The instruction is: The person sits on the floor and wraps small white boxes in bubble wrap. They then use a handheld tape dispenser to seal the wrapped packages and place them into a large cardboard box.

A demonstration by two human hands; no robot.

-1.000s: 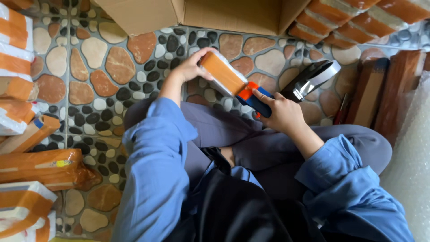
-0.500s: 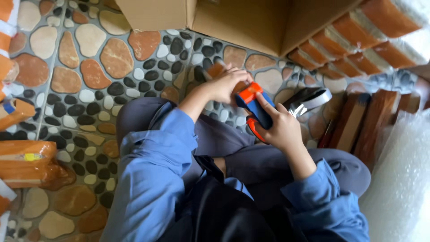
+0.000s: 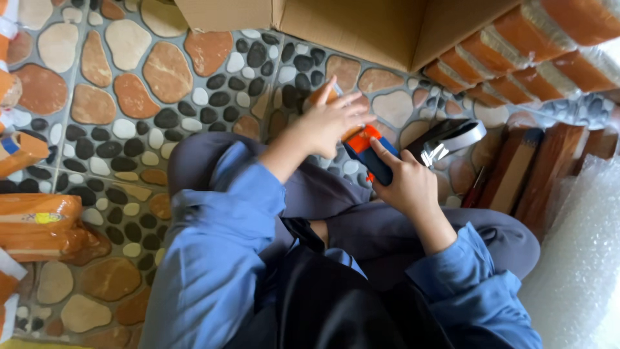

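Head view:

- Floor (image 3: 129,97): pebble-pattern tiles in brown, black and white. The person sits on it, knees bent, in blue sleeves and grey trousers.
- Cardboard box (image 3: 349,29): stands open on the floor, beyond the fingertips of both hands and apart from them.
- Row of wrapped orange packets (image 3: 516,52): lies beyond and to the right of the right hand's fingers, beside the box wall.
- Tape dispenser (image 3: 449,139): grey metal frame, on the floor just to the right of the right hand's fingers; not touching them.
- Wooden pieces (image 3: 523,171): brown, on the floor further right of the dispenser.
- Bubble wrap (image 3: 575,258): clear sheet at the right edge, well apart from both hands.
- Taped orange parcels (image 3: 39,223): on the floor far left of the left hand; further ones lie along the left edge.
- Small box (image 3: 365,152): orange and blue, held above the floor between the two hands, over the person's knees. Nothing stands between it and the camera except the left hand, which covers its far end.
- Left hand (image 3: 332,119): fingers spread and laid flat over the top and far end of the small box.
- Right hand (image 3: 407,184): fingers closed around the near, blue end of the small box, thumb pressed on its upper face.
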